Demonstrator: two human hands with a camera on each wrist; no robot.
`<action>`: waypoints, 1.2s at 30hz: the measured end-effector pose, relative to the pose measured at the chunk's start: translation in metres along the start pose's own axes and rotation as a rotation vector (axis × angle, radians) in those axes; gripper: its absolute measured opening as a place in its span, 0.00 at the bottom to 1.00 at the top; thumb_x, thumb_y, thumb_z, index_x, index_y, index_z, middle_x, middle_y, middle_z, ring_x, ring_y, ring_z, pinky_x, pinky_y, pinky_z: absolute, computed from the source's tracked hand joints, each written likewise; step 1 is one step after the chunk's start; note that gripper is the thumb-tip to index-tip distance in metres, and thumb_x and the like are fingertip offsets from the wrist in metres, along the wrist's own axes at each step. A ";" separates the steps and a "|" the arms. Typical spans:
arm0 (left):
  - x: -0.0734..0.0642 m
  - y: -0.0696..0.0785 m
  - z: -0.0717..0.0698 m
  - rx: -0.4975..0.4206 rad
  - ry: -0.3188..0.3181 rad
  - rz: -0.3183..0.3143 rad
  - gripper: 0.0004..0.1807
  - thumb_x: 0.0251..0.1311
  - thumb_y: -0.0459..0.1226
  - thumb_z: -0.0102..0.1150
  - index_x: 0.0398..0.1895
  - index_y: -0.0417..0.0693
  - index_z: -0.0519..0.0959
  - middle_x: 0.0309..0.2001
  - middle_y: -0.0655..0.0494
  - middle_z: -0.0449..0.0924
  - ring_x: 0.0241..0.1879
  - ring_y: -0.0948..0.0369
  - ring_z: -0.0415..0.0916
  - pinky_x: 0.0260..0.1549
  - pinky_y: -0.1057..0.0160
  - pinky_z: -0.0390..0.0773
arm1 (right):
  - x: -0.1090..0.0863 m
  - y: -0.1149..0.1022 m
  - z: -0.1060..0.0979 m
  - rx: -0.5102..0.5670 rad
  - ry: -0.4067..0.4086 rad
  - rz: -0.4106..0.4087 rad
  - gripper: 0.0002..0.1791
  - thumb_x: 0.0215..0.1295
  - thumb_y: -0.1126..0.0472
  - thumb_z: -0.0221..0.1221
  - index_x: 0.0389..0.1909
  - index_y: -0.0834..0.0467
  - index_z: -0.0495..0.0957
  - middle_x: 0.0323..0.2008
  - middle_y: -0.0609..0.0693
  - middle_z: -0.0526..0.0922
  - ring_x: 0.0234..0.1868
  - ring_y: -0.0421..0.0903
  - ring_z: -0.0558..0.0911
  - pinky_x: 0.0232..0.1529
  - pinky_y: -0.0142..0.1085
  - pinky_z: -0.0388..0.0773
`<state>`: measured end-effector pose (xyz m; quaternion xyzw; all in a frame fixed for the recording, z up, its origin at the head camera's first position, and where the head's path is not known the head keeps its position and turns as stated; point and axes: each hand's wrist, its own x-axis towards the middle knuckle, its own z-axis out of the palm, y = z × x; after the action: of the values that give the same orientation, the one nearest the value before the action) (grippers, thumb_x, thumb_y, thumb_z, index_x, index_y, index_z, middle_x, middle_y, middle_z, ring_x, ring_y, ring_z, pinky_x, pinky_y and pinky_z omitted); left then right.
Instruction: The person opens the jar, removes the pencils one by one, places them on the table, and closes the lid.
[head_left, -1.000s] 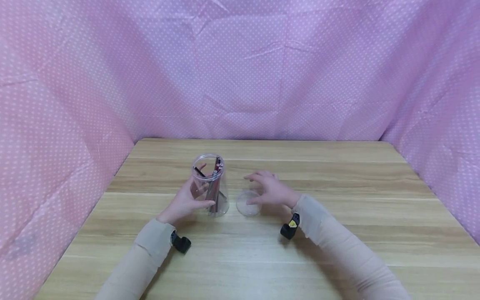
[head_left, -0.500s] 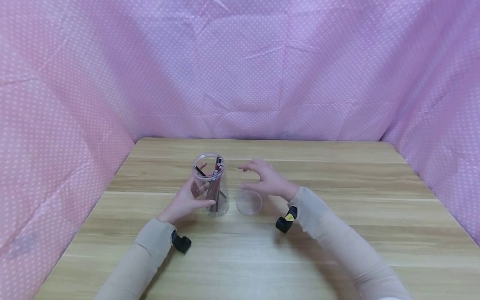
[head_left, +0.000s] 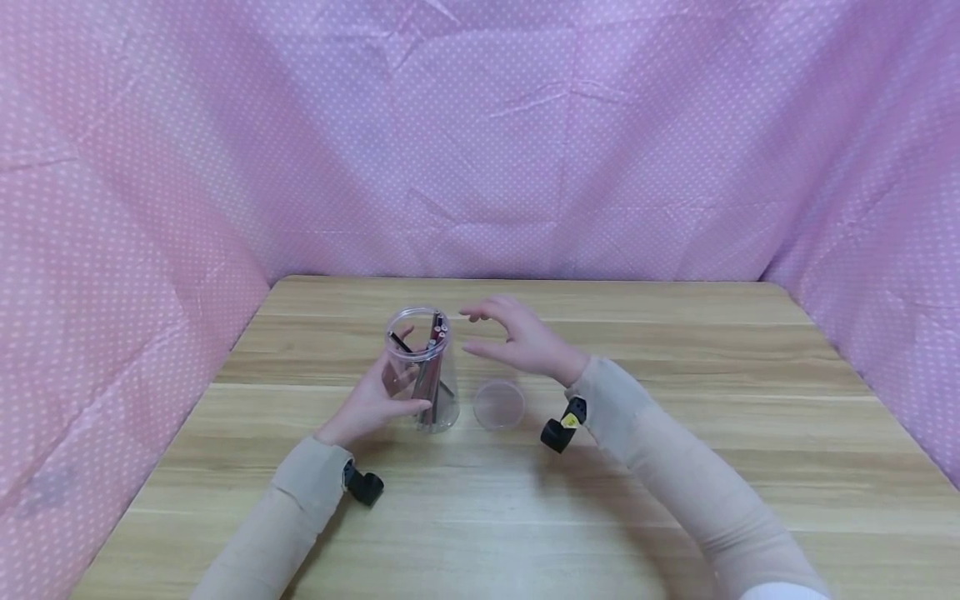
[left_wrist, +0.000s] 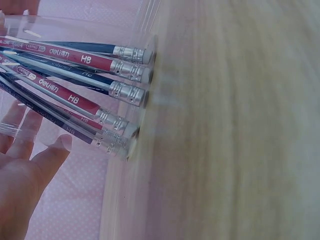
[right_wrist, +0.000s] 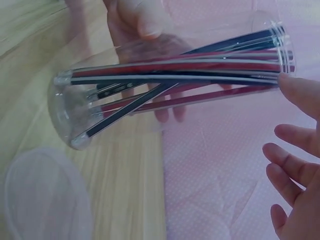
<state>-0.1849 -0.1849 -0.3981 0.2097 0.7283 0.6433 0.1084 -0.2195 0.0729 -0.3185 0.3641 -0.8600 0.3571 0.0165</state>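
A tall clear plastic jar (head_left: 447, 390) stands upright on the table, its top uncovered. Inside lean several red and dark blue HB pencils (left_wrist: 75, 54), eraser ends down. My left hand (head_left: 372, 406) holds the jar from its left side, thumb in front and fingers behind. To the right, my right hand (head_left: 528, 340) hovers at about rim height with fingers spread and nothing in them; in the right wrist view its thumb overlaps the rim. A round clear lid (head_left: 499, 407) lies flat on the table just right of the jar's base.
The wood-grain table (head_left: 480, 517) ends at a back edge beyond the jar. Pink dotted cloth (head_left: 480, 150) hangs behind it and along both sides. A small black camera is strapped to each sleeved wrist.
My right hand has lifted off the lid and moved up and leftward toward the jar's rim. The lid stays on the table. My left hand and the jar have not moved.
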 end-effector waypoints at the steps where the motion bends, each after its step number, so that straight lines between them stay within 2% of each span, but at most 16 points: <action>1: 0.000 0.000 0.000 -0.002 0.000 0.001 0.58 0.47 0.25 0.68 0.75 0.64 0.41 0.74 0.47 0.50 0.71 0.44 0.49 0.69 0.46 0.54 | 0.001 -0.001 -0.001 0.000 0.003 -0.006 0.26 0.62 0.54 0.61 0.60 0.59 0.71 0.52 0.54 0.78 0.56 0.50 0.73 0.60 0.48 0.70; 6: 0.000 0.000 -0.001 -0.007 -0.004 0.004 0.59 0.47 0.25 0.68 0.75 0.62 0.41 0.74 0.46 0.50 0.71 0.44 0.49 0.69 0.45 0.54 | 0.006 -0.008 -0.003 -0.010 0.012 -0.028 0.27 0.64 0.54 0.60 0.62 0.58 0.70 0.52 0.54 0.78 0.56 0.49 0.73 0.59 0.47 0.71; 14: 0.002 0.000 -0.002 0.021 -0.008 0.011 0.59 0.48 0.26 0.68 0.75 0.58 0.38 0.73 0.46 0.53 0.71 0.46 0.50 0.70 0.46 0.53 | 0.010 -0.019 -0.006 0.021 -0.016 -0.005 0.25 0.70 0.53 0.51 0.66 0.55 0.66 0.54 0.55 0.76 0.59 0.50 0.70 0.60 0.50 0.69; 20: 0.002 0.000 -0.003 0.021 -0.009 0.003 0.59 0.48 0.26 0.68 0.75 0.59 0.39 0.73 0.46 0.53 0.71 0.46 0.51 0.70 0.46 0.53 | 0.012 -0.024 -0.008 0.009 -0.019 -0.042 0.25 0.70 0.54 0.52 0.66 0.55 0.67 0.56 0.55 0.75 0.59 0.49 0.69 0.60 0.49 0.69; 27: 0.002 0.001 -0.004 0.034 -0.014 0.006 0.59 0.48 0.27 0.68 0.75 0.57 0.38 0.72 0.45 0.55 0.71 0.46 0.52 0.70 0.45 0.54 | 0.016 -0.029 -0.006 -0.050 -0.049 -0.089 0.25 0.70 0.53 0.51 0.66 0.55 0.67 0.62 0.52 0.73 0.63 0.48 0.67 0.66 0.49 0.63; 36: 0.001 0.002 -0.003 -0.003 -0.012 -0.014 0.59 0.48 0.26 0.68 0.75 0.60 0.39 0.73 0.47 0.52 0.71 0.45 0.50 0.69 0.46 0.54 | 0.017 -0.030 -0.003 -0.048 -0.063 -0.101 0.22 0.72 0.55 0.46 0.65 0.55 0.69 0.62 0.54 0.72 0.64 0.50 0.66 0.68 0.50 0.59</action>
<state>-0.1864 -0.1874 -0.3957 0.2084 0.7282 0.6423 0.1174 -0.2132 0.0500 -0.2939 0.4174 -0.8490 0.3236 0.0162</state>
